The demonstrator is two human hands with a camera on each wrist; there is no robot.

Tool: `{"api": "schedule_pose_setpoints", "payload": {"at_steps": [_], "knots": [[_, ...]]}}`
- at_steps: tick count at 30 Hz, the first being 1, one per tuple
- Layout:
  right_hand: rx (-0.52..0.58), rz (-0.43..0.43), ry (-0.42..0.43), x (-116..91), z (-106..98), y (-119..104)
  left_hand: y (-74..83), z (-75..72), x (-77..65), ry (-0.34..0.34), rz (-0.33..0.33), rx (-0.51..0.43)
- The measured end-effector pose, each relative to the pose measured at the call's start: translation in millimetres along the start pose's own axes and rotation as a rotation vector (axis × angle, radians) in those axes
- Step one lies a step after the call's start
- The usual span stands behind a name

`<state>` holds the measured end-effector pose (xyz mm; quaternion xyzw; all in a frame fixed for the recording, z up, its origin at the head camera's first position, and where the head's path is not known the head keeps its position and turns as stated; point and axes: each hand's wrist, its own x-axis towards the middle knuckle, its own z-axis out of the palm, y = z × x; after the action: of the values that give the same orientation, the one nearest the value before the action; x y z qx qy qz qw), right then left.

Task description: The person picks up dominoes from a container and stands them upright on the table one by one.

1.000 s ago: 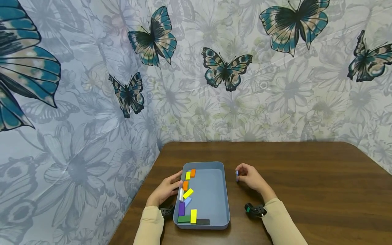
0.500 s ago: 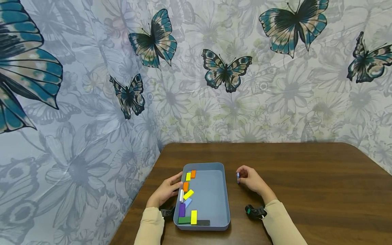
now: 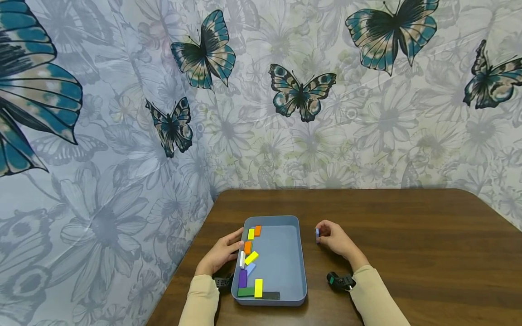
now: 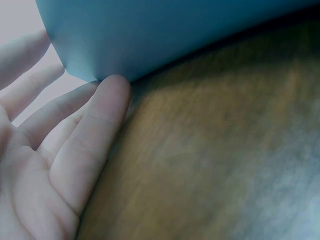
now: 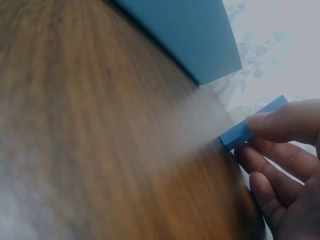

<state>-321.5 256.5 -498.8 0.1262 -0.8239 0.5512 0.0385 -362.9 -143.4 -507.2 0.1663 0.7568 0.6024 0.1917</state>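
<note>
A grey-blue tray (image 3: 281,262) lies on the table with several coloured blocks along its left side and near edge. My left hand (image 3: 220,254) rests against the tray's left wall; its extended fingers and thumb touch the outside, as the left wrist view shows. To the right of the tray, my right hand (image 3: 335,239) pinches a light blue block (image 5: 260,122) between thumb and fingers. The block stands on end, its lower end close over the tabletop. Inside the tray are a purple block (image 3: 243,278), a white block (image 3: 242,259) and a dark green block (image 3: 246,292).
The brown wooden table (image 3: 428,244) extends to the right and behind the tray. A wall covering with butterflies (image 3: 302,93) rises behind its far edge. Black bands (image 3: 340,281) are on both wrists.
</note>
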Motion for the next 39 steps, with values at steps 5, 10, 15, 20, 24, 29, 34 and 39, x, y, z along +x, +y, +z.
{"api": "schedule_pose_setpoints", "payload": {"at_steps": [5,10,15,20,24,29,34,39], "knots": [[-0.014,0.011,-0.003,0.4,-0.8,0.1,-0.4,-0.2,-0.1,-0.001,0.002,-0.001],[-0.001,0.010,-0.027,-1.2,-3.2,-1.0,-1.5,-0.7,-0.3,-0.011,0.006,-0.004],[0.019,0.024,-0.038,-3.6,-5.7,-4.2,-2.3,-1.6,-0.5,-0.017,0.006,-0.009],[-0.009,0.058,0.012,-1.5,-8.6,-6.7,-2.3,-2.0,0.3,-0.027,0.016,-0.004],[-0.047,0.063,0.062,0.7,-11.0,-11.0,-1.8,-2.0,0.9,-0.027,0.021,0.001],[-0.082,0.073,0.070,1.2,-13.7,-17.5,0.6,-1.3,1.0,-0.017,0.018,0.000],[-0.097,0.048,0.058,1.1,-17.0,-27.3,2.0,-0.1,0.0,-0.015,0.012,0.000],[-0.124,-0.012,0.034,4.7,-16.7,-51.5,1.7,0.5,-0.3,-0.011,0.005,0.002]]}}
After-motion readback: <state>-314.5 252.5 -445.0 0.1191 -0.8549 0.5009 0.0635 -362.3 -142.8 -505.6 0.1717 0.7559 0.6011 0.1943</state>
